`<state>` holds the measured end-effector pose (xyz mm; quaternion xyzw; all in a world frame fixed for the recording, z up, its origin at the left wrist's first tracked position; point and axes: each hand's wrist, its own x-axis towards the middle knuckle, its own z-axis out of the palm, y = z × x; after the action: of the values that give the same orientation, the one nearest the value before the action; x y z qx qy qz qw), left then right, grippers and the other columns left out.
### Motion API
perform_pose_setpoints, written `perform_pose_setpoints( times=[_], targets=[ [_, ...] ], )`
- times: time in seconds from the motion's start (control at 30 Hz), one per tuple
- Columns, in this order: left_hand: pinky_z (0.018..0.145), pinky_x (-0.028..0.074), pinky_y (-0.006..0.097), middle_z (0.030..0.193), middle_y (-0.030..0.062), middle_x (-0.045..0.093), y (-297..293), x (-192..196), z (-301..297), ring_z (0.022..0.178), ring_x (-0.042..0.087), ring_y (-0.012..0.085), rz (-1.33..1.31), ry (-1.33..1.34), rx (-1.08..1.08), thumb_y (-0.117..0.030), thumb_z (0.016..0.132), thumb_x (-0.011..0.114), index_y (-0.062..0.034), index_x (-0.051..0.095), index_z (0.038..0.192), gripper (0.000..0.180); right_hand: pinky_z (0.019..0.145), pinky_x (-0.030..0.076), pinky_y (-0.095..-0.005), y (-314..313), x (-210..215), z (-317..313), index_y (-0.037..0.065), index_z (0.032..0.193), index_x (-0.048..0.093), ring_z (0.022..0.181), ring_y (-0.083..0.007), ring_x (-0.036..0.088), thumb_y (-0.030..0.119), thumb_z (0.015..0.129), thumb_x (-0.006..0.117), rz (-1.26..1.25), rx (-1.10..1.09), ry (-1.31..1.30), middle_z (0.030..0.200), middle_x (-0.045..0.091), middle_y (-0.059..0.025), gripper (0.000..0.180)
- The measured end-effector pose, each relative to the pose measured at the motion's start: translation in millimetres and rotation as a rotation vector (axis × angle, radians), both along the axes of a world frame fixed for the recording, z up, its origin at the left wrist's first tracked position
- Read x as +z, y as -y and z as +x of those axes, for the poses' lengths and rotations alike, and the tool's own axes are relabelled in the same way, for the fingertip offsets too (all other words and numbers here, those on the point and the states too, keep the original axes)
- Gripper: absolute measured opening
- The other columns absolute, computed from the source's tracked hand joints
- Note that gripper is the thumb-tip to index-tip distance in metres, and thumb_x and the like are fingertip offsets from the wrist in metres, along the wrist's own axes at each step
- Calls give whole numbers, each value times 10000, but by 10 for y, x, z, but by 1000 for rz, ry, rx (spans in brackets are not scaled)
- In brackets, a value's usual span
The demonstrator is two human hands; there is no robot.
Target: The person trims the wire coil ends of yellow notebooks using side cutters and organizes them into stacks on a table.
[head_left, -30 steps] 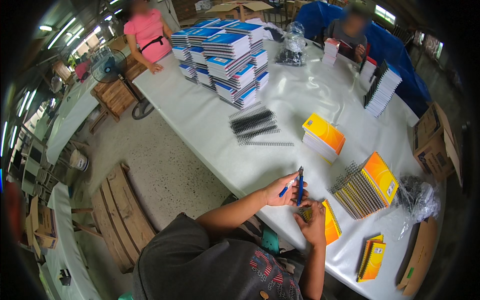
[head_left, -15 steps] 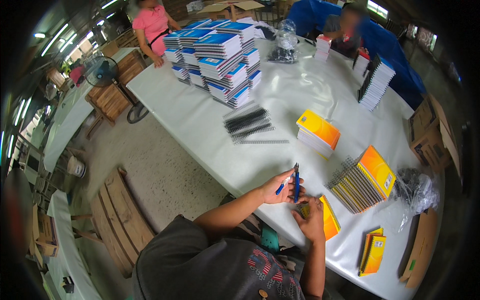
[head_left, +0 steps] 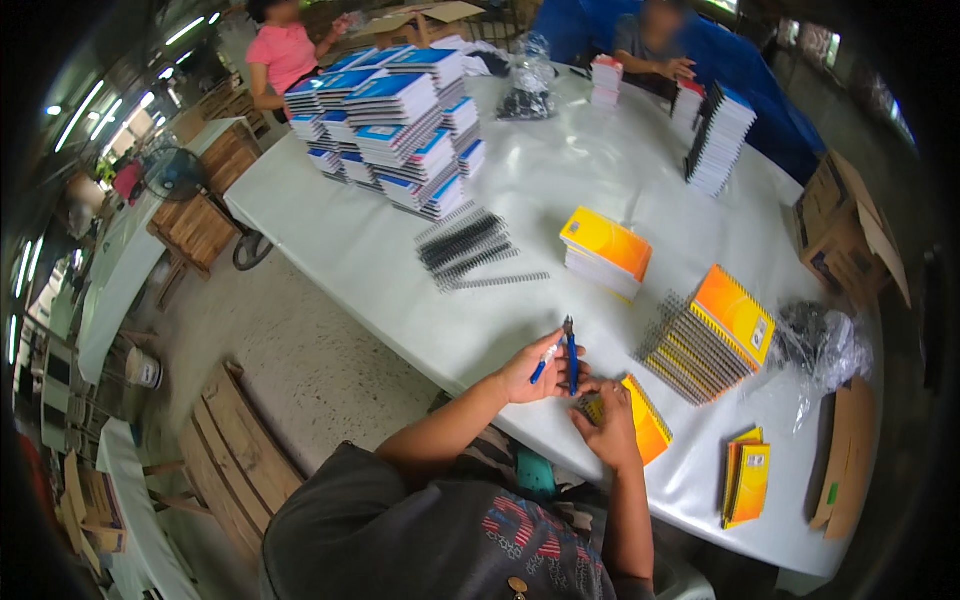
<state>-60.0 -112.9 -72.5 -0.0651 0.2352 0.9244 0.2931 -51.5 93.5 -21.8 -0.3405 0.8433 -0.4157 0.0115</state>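
Observation:
My left hand point(head_left: 532, 374) is closed around a pair of blue-handled wire cutters point(head_left: 572, 360), whose metal jaws point up and away from me. In front of me, near the table's edge, lies a yellow and orange spiral notebook point(head_left: 648, 420). Over its left part is my right hand point(head_left: 612, 428), fingers bent and pinching at the notebook's end close to the cutters. The fingertips partly hide what they grip there. Just beyond stands a stack of yellow spiral notebooks point(head_left: 705, 345) with untrimmed coils sticking out on its left side.
Loose black coils point(head_left: 465, 245) lie left of a yellow-covered paper stack point(head_left: 605, 250). Blue notebook piles point(head_left: 395, 125) stand farther back. Small yellow notebooks point(head_left: 745, 480), a plastic bag point(head_left: 825, 345) and a cardboard box point(head_left: 850, 225) are rightward. Two people are across the table.
The whole view has shifted slightly, so the table's things sit farther left. Both hands keep nearly the same hold. The person in pink has raised a hand off the table.

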Motion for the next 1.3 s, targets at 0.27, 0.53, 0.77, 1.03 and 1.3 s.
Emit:
perform_pose_setpoints(
  times=[0.27, 0.53, 0.77, 1.03, 1.3],
  targets=[
    [842, 472, 436, 993, 133, 617, -90, 180, 428, 928, 598, 263, -109, 126, 139, -546, 943, 413, -65, 552, 1135, 536, 940, 391, -390, -216, 284, -141, 56, 1095, 616, 1017, -331, 539, 66, 857, 601, -69, -69, -25, 1080, 620, -143, 239],
    [706, 483, 382, 907, 97, 595, -402, 258, 930, 789, 579, 211, -111, 116, -111, -527, 967, 373, -63, 538, 1126, 518, 915, 398, -408, -277, 117, -415, 60, 992, 681, 952, -301, 575, 119, 850, 611, 15, 13, 13, 955, 669, -121, 169],
    [808, 501, 422, 989, 114, 612, -556, 337, 962, 904, 620, 243, -94, 179, -188, -539, 968, 362, -60, 517, 1154, 537, 861, 415, -386, -141, -223, -503, 92, 943, 705, 883, -281, 581, 206, 854, 626, 84, 89, -26, 898, 667, -105, 165],
    [740, 496, 411, 898, 74, 575, -555, 219, 927, 796, 575, 217, -50, 233, -142, -522, 974, 359, -82, 533, 1131, 499, 864, 387, -383, -139, -173, -461, 107, 857, 719, 915, -262, 571, 275, 821, 666, 137, 87, -49, 847, 662, -68, 179],
    [675, 476, 365, 837, 34, 528, -585, 201, 903, 757, 537, 193, -16, 175, -196, -492, 986, 369, -110, 509, 1095, 421, 895, 351, -396, -118, -64, -411, 99, 816, 673, 919, -271, 556, 307, 804, 652, 238, 105, -88, 839, 645, -100, 209]
  ],
)
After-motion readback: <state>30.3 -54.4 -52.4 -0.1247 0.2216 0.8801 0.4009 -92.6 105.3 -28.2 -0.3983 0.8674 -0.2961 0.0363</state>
